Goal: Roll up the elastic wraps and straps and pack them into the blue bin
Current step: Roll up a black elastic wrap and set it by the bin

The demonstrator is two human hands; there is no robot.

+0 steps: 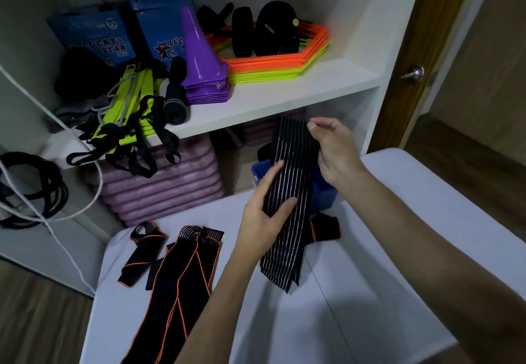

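Note:
A black elastic wrap with thin white stripes [287, 201] is stretched upright above the white table [370, 292]. My right hand [333, 150] pinches its top end. My left hand [267, 210] grips its middle, and the lower end trails on the table. Behind the wrap stands the blue bin [324, 193], mostly hidden. Black straps with orange edging [182, 275] lie flat at the table's left, a shorter one [142, 252] beside them, and another small one [324, 230] by the bin.
A white shelf [284, 93] behind the table carries purple cones [202, 59], orange and yellow hexagon rings [279, 64], black wheels and yellow-black straps [128, 119]. Purple mats [168, 181] are stacked beneath it. Black bands and a white cord hang at left. A wooden door [415, 73] stands right.

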